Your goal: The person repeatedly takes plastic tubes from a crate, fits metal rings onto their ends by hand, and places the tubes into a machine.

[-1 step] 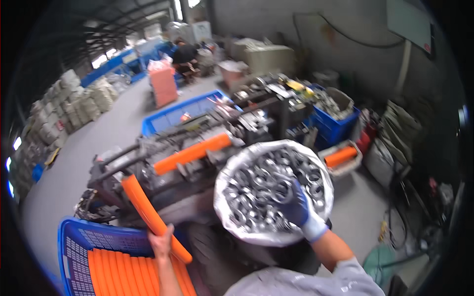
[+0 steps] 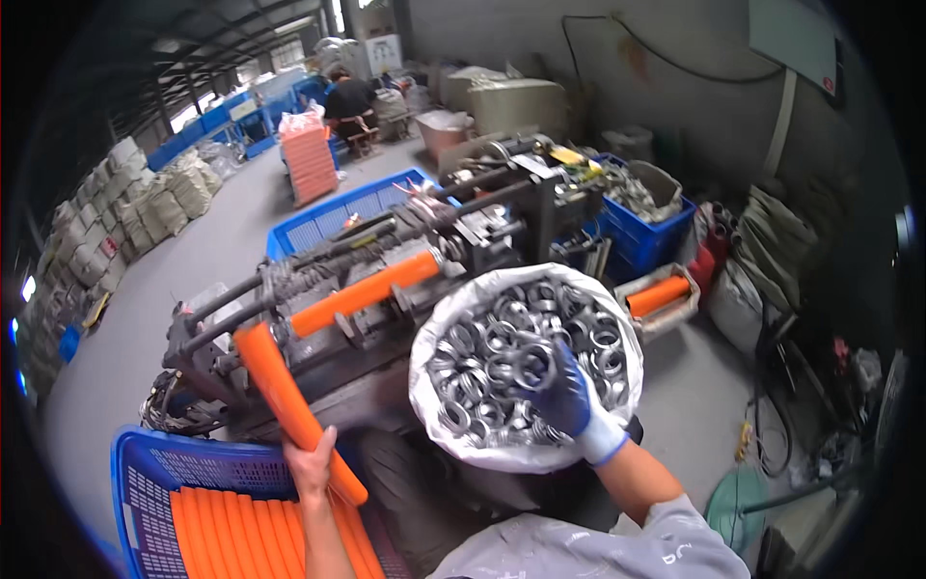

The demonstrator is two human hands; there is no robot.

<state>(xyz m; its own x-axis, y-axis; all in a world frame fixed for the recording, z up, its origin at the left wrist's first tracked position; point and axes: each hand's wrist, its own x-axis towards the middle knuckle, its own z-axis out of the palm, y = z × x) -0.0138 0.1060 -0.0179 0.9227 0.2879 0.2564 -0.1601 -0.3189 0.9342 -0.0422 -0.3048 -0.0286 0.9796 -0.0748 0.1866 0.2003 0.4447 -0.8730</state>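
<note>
The left hand (image 2: 311, 468) grips an orange tube (image 2: 289, 400) above the blue crate's rim (image 2: 123, 482). The gloved right hand (image 2: 564, 400) (blue) seems closed on metal rings (image 2: 526, 367) in the white sack (image 2: 424, 386), beside open floor (image 2: 694, 386).

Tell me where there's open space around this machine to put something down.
Bare grey floor lies left of the machine, between it and the stacked sacks, and right of the white sack of metal rings, beside the small bin. Crowded: the blue crate of orange tubes, the machine bed, the far blue bins.
</note>
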